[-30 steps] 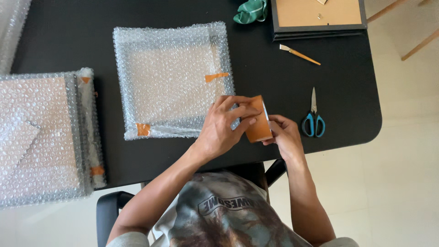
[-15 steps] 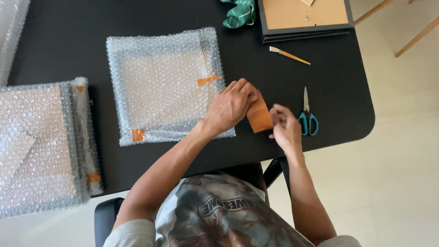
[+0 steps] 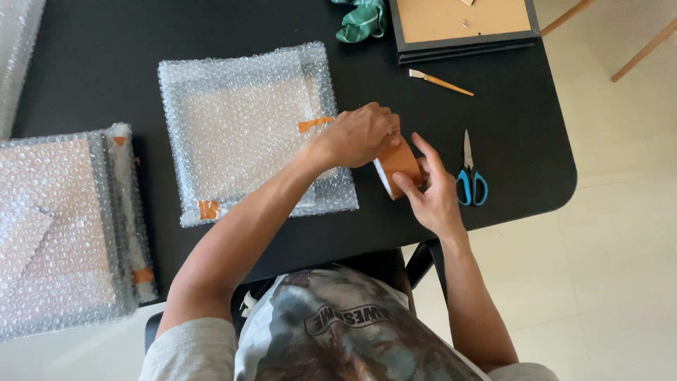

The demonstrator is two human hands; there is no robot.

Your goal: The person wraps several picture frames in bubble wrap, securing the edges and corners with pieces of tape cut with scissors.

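A roll of brown packing tape (image 3: pixel 399 166) is held above the black table (image 3: pixel 508 134), between both my hands. My right hand (image 3: pixel 431 192) grips the roll from below and the side. My left hand (image 3: pixel 363 134) pinches at the top of the roll, right next to the edge of a flat parcel wrapped in bubble wrap (image 3: pixel 247 130). That parcel carries two short brown tape strips, one at its right edge and one at its near left corner.
Blue-handled scissors (image 3: pixel 470 176) lie just right of my right hand. A small knife with a wooden handle (image 3: pixel 438 82) lies beyond them. Stacked picture frames (image 3: pixel 462 25) and a green cloth (image 3: pixel 361 17) sit at the far edge. Another bubble-wrapped parcel (image 3: pixel 63 226) lies at the left.
Both hands with the tape roll have stayed at the parcel's right edge. My left hand has shifted onto the top of the roll, and my right fingers have spread around it.
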